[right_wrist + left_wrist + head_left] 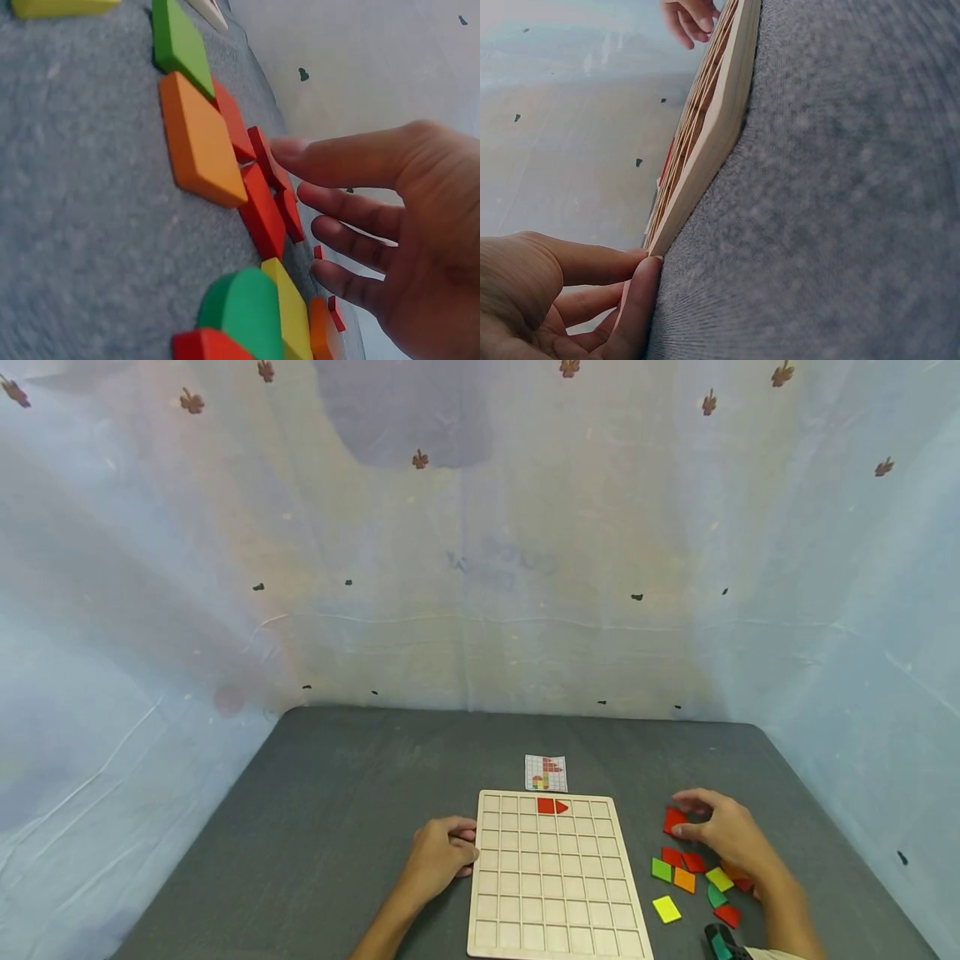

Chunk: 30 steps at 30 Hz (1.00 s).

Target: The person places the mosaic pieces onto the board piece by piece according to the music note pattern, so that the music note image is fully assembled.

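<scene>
The left hand (441,853) pinches the grid board (551,887) — probably to steady it — while the right hand (726,828) reaches a red tile (672,819); whether it grips, I can't tell.

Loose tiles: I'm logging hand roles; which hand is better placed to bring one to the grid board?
Right hand, probably: its thumb is at a red tile near the other loose tiles, while the left hand holds the grid board by its opposite side.

Board (553,865): pale beige, grid-patterned. 2 board pieces (546,806): red. Loose tiles (685,880): red, orange, yellow, green.
</scene>
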Available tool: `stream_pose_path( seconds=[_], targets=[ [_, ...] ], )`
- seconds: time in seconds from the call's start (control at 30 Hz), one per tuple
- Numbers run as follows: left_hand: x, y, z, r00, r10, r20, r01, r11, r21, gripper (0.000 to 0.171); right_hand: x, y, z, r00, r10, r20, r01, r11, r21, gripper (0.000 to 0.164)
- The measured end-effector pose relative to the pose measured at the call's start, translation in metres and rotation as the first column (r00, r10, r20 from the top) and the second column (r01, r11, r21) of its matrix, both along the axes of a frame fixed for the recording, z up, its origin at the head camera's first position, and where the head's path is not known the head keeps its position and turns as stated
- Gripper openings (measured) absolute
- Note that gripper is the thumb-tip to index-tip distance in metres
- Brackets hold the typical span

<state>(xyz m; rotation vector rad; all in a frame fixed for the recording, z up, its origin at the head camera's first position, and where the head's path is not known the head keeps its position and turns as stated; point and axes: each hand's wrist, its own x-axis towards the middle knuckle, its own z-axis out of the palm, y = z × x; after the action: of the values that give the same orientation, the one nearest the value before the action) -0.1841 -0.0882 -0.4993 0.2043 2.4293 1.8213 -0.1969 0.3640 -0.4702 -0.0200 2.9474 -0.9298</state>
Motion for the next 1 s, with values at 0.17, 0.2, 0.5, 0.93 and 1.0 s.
stream_pose_path(
  seconds=[0.17, 0.2, 0.5, 0.93, 1.0],
  targets=[
    [-0.0004, -0.0005, -0.0015, 1.000, -0.007, -0.009, 0.007, 1.000, -0.005, 0.035, -0.0010, 0.0039, -0.0006, 1.000, 0.018, 0.022, -0.018, 1.000, 0.006, 0.049],
    [-0.0004, -0.0004, -0.0016, 1.000, -0.006, -0.008, 0.006, 1.000, -0.005, 0.035, -0.0010, 0.0045, -0.0008, 0.999, 0.022, 0.024, -0.023, 1.000, 0.011, 0.047],
    [-0.0007, 0.0003, -0.0010, 1.000, 0.002, 0.000, -0.002, 1.000, -0.005, 0.035, -0.0022, 0.0068, -0.0033, 0.998, 0.030, 0.053, -0.031, 0.999, 0.034, 0.039],
    [-0.0008, -0.0004, -0.0006, 1.000, -0.004, -0.004, 0.004, 1.000, -0.011, 0.036, -0.0011, 0.0077, -0.0040, 0.999, 0.031, 0.042, -0.033, 0.999, 0.040, 0.041],
    [-0.0007, -0.0003, -0.0002, 1.000, -0.004, -0.001, 0.004, 1.000, -0.012, 0.036, -0.0012, 0.0076, -0.0038, 0.999, 0.022, 0.041, -0.024, 0.999, 0.043, 0.046]
  ],
)
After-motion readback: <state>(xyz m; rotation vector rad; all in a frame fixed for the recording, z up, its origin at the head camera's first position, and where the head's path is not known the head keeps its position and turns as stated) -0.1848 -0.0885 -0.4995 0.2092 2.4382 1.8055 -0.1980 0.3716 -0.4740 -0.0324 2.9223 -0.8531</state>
